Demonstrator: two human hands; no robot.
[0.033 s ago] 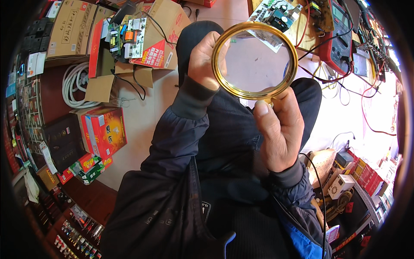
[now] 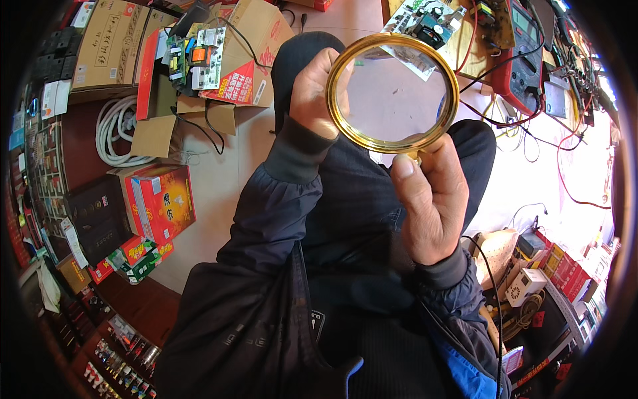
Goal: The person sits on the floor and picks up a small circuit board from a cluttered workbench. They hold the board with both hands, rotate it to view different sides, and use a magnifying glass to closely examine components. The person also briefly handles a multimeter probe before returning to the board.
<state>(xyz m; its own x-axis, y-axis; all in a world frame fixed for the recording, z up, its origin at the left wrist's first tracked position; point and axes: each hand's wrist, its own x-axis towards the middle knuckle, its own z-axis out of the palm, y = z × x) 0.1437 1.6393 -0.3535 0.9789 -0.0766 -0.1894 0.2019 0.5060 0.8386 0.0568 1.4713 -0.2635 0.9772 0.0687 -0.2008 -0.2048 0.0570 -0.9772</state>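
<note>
A round magnifying glass (image 2: 393, 96) with a shiny gold rim is held up over my lap. My right hand (image 2: 432, 206) grips it at the lower right of the rim, thumb on the near side. My left hand (image 2: 311, 96) is curled at the rim's left side. Its fingertips pass behind the rim and show partly through the lens; what they hold, if anything, is hidden. Pale floor and a few small dark specks appear through the glass. Beyond its top edge lies a circuit board (image 2: 425, 26) with black components.
A red multimeter (image 2: 522, 60) with cables lies on the bench at upper right. At upper left, an open carton (image 2: 156, 136) stands under another circuit board (image 2: 209, 60). A coiled white cable (image 2: 109, 136) and a red box (image 2: 161, 203) are at left. A black cable (image 2: 492, 286) runs beside my right arm.
</note>
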